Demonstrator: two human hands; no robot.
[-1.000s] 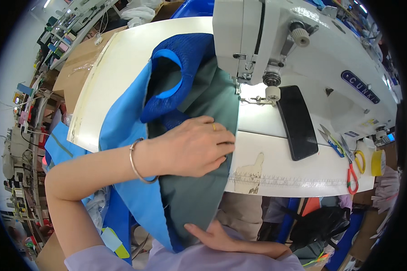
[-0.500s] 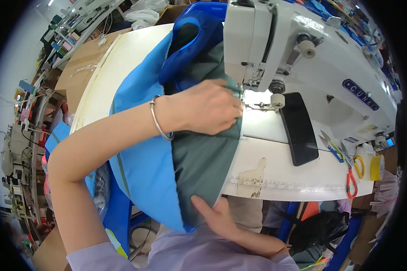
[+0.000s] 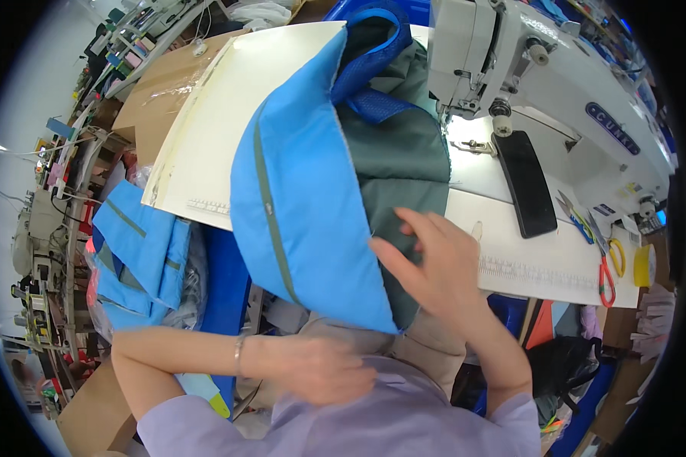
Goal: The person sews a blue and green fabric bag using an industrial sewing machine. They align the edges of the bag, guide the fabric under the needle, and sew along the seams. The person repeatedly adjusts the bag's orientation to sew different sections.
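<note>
A large sewn piece of fabric, light blue (image 3: 312, 183) with a grey-green strip, drapes over the machine table and hangs off its front edge. Its grey-green panel (image 3: 404, 167) lies along the right, its edge beside the needle area of the white sewing machine (image 3: 472, 68). At the far end a dark blue mesh part (image 3: 373, 99) loops up. My right hand (image 3: 446, 266) is over the lower grey-green panel, thumb and fingers apart. Away from the fabric, my left hand (image 3: 320, 371) is in front of my body, blurred by motion, its fingers unclear.
Right of the needle lie a black phone (image 3: 526, 186), blue-handled snips (image 3: 579, 221), red-handled scissors (image 3: 606, 274) and a yellow tape roll (image 3: 645, 266). A printed ruler scale runs along the table's front edge. More blue fabric pieces (image 3: 141, 251) are piled at left, beside a cardboard box (image 3: 171, 84).
My left hand has left the fabric by the needle and come back toward my body. My right hand has moved up and right from the lower corner. The view has shifted.
</note>
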